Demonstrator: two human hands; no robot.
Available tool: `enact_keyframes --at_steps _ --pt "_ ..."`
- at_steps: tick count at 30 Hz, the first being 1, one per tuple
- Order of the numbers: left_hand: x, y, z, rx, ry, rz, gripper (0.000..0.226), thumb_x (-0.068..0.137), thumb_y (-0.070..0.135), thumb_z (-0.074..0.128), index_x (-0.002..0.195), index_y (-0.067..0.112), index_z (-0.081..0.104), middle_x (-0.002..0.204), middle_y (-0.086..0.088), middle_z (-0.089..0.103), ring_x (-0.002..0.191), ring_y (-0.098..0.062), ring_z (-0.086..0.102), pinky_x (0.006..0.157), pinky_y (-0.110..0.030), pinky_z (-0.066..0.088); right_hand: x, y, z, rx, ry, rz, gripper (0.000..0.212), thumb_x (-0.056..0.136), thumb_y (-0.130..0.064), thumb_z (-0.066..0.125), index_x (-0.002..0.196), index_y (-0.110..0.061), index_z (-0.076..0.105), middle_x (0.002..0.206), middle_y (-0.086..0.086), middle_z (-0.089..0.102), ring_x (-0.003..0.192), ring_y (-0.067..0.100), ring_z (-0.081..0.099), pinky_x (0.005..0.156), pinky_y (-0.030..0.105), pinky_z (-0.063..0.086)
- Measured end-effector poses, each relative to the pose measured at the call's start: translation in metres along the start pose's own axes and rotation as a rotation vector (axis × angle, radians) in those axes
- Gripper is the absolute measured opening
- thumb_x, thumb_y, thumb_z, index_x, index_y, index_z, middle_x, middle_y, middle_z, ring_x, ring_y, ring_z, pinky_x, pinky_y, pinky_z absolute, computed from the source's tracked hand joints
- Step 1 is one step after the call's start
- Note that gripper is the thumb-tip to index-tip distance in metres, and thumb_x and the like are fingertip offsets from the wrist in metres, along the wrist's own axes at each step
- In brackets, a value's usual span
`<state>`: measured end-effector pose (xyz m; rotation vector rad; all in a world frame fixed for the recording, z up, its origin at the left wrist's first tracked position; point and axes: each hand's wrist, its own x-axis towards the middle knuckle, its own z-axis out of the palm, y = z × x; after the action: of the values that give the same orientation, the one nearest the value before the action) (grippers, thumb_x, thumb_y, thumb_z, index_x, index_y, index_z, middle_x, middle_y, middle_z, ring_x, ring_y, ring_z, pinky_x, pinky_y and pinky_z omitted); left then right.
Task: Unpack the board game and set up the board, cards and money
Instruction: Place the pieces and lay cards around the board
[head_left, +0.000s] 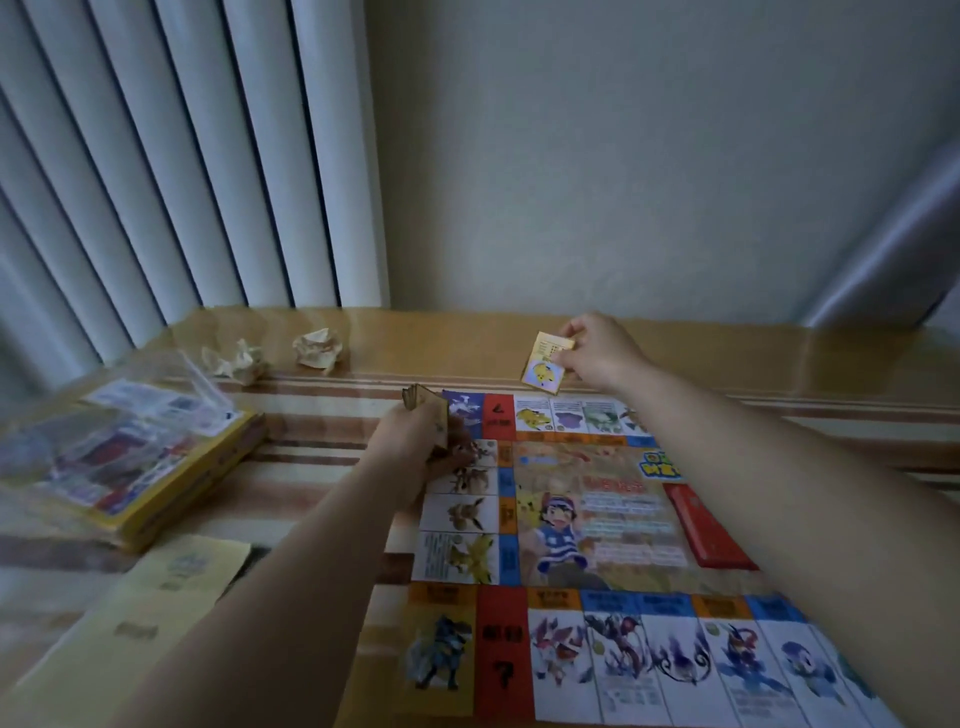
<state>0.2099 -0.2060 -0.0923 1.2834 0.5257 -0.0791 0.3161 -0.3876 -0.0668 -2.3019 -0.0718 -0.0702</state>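
The colourful game board (587, 525) lies unfolded on a striped cloth, its squares printed with cartoon creatures. My left hand (415, 441) grips a small stack of yellow cards (428, 410) over the board's far left corner. My right hand (597, 353) pinches a single yellow card (545, 364) with a yellow creature on it, just beyond the board's far edge. A red stack (709, 527) lies on the right of the board's middle panel.
The open yellow game box (156, 467) with clear plastic and printed sheets sits at left. A pale yellow sheet (156, 597) lies in front of it. Crumpled paper balls (317, 348) rest on the wooden ledge (727, 343) by the wall. Vertical blinds hang at back left.
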Motion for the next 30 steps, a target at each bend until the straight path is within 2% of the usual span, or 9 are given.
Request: enact_keyframes --at_steps 2,6,10,13,17,20,23,26,30 --pt "0.009 -0.002 -0.002 -0.030 -0.001 -0.010 0.023 0.098 0.015 0.044 0.088 0.001 0.057 0.079 -0.014 0.060 0.068 -0.022 0.059 0.071 -0.037 0.057 0.016 0.002 0.012 -0.030 -0.016 -0.003 0.021 0.087 -0.003 0.064 0.104 -0.011 0.054 0.117 0.015 0.061 0.104 0.029 0.060 0.089 0.043 0.051" --pt "0.016 -0.007 -0.001 -0.038 0.011 0.011 0.028 0.099 0.021 0.043 0.085 0.001 0.057 0.075 -0.012 0.061 0.065 -0.020 0.059 0.073 -0.038 0.057 0.033 0.006 0.035 -0.105 -0.042 0.000 0.027 0.089 -0.003 0.060 0.115 -0.009 0.056 0.121 0.011 0.058 0.104 0.024 0.058 0.073 0.024 0.042" --pt "0.019 -0.008 -0.001 -0.028 0.026 0.030 0.021 0.099 0.021 0.043 0.090 0.006 0.055 0.082 -0.012 0.063 0.068 -0.020 0.061 0.075 -0.041 0.058 0.041 0.012 0.047 -0.165 -0.048 -0.016 0.023 0.091 0.000 0.056 0.110 -0.011 0.057 0.106 0.009 0.059 0.072 0.012 0.054 0.043 0.016 0.034" --pt "0.020 -0.007 -0.002 -0.046 0.003 0.006 0.022 0.100 0.018 0.042 0.088 0.005 0.054 0.081 -0.013 0.062 0.069 -0.020 0.060 0.078 -0.042 0.057 0.043 0.017 0.051 -0.194 -0.054 -0.033 0.023 0.090 0.000 0.057 0.109 -0.012 0.057 0.113 0.011 0.061 0.085 0.019 0.058 0.053 0.023 0.041" --pt "0.020 -0.007 -0.003 -0.048 -0.011 0.004 0.021 0.100 0.018 0.042 0.089 0.005 0.054 0.084 -0.014 0.063 0.070 -0.020 0.061 0.079 -0.043 0.057 0.046 0.021 0.052 -0.215 -0.059 -0.035 0.023 0.089 -0.004 0.060 0.109 -0.015 0.059 0.114 0.009 0.060 0.095 0.024 0.060 0.079 0.039 0.053" --pt "0.020 -0.008 -0.003 -0.059 -0.025 0.014 0.020 0.100 0.018 0.041 0.090 0.006 0.054 0.083 -0.013 0.063 0.068 -0.020 0.061 0.078 -0.042 0.057 0.048 0.024 0.052 -0.233 -0.074 -0.010 0.024 0.089 -0.011 0.063 0.113 -0.018 0.061 0.111 0.005 0.061 0.095 0.024 0.060 0.085 0.042 0.052" --pt "0.020 -0.008 -0.003 -0.055 -0.032 0.020 0.018 0.100 0.019 0.043 0.094 0.007 0.055 0.086 -0.013 0.064 0.069 -0.019 0.062 0.076 -0.041 0.058 0.044 0.022 0.048 -0.462 -0.006 0.019 0.041 0.088 -0.031 0.065 0.128 -0.025 0.055 0.133 0.006 0.052 0.121 0.028 0.048 0.100 0.041 0.038" --pt "0.016 -0.005 -0.003 -0.055 -0.033 0.002 0.016 0.097 0.022 0.049 0.096 0.008 0.055 0.089 -0.012 0.065 0.073 -0.019 0.063 0.077 -0.041 0.058 0.032 0.012 0.040 -0.506 0.086 0.016 0.054 0.087 -0.040 0.064 0.135 -0.022 0.047 0.138 0.007 0.045 0.127 0.028 0.042 0.104 0.042 0.033" --pt "0.003 0.005 -0.008 -0.185 -0.130 -0.113 0.031 0.096 0.030 0.049 0.108 0.003 0.056 0.092 -0.013 0.064 0.076 -0.021 0.062 0.072 -0.038 0.057 0.002 -0.020 0.013 -0.227 0.050 -0.125 0.040 0.092 -0.032 0.059 0.127 -0.015 0.052 0.125 0.002 0.055 0.112 0.019 0.053 0.098 0.035 0.042"
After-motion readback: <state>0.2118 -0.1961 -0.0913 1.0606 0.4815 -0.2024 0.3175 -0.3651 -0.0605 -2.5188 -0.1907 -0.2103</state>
